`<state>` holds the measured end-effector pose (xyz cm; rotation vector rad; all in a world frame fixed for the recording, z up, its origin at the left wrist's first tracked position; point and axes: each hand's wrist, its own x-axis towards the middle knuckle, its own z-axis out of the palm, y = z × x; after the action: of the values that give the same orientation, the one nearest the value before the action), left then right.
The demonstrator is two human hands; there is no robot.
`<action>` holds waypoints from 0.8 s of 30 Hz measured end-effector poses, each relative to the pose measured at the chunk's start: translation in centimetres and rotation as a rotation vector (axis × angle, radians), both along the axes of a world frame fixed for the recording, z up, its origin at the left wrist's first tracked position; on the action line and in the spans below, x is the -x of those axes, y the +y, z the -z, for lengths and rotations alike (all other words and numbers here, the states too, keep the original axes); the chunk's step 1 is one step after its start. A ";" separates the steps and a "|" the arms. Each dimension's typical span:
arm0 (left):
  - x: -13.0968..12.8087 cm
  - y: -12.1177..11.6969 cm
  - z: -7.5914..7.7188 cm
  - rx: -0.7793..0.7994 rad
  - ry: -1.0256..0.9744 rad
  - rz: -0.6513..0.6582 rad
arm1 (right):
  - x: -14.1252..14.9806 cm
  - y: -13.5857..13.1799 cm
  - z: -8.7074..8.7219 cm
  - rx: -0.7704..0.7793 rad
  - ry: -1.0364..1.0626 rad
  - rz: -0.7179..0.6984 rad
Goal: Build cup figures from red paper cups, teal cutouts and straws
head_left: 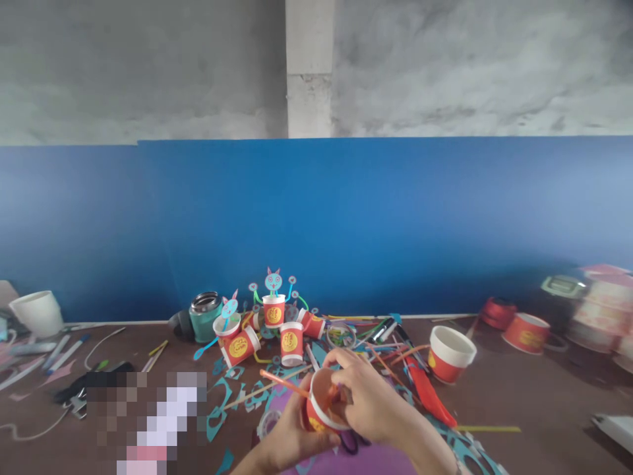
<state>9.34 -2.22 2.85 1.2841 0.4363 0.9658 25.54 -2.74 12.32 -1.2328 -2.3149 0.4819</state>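
Observation:
My left hand (pixel 291 432) is wrapped around a red paper cup (pixel 316 419) with a white rim and a yellow print, tilted so its mouth faces right. An orange straw (pixel 284 382) pokes out through the cup's left side. Inside the mouth, the fingers of my right hand (pixel 363 396) close on the straw's orange inner end, and my fingertips are partly hidden there. Beneath both hands lies a purple sheet (pixel 316 462). Purple-handled scissors (pixel 349 443) show just below the cup.
Behind my hands stand several red cups (pixel 291 344), some with blue paper cat faces (pixel 273 282). A teal flask (pixel 206 316) is left of them. Blue paper scraps (pixel 216 422), straws and pens clutter the middle. At right are a larger cup (pixel 451 353) and a red pouch (pixel 428 392).

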 end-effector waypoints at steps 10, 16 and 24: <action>0.0 0.3 0.3 0.033 -0.075 0.007 | -0.7 0.0 -0.4 0.091 0.073 0.076; 0.2 0.1 0.2 0.044 -0.039 -0.030 | -0.8 -0.1 -1.3 0.094 0.245 0.059; 0.2 0.1 0.0 0.049 -0.002 -0.072 | 0.0 0.0 -1.1 -0.010 0.233 0.047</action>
<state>9.10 -2.12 2.82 1.2296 0.5047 1.0107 25.57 -2.72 13.47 -1.1576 -2.0860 0.5655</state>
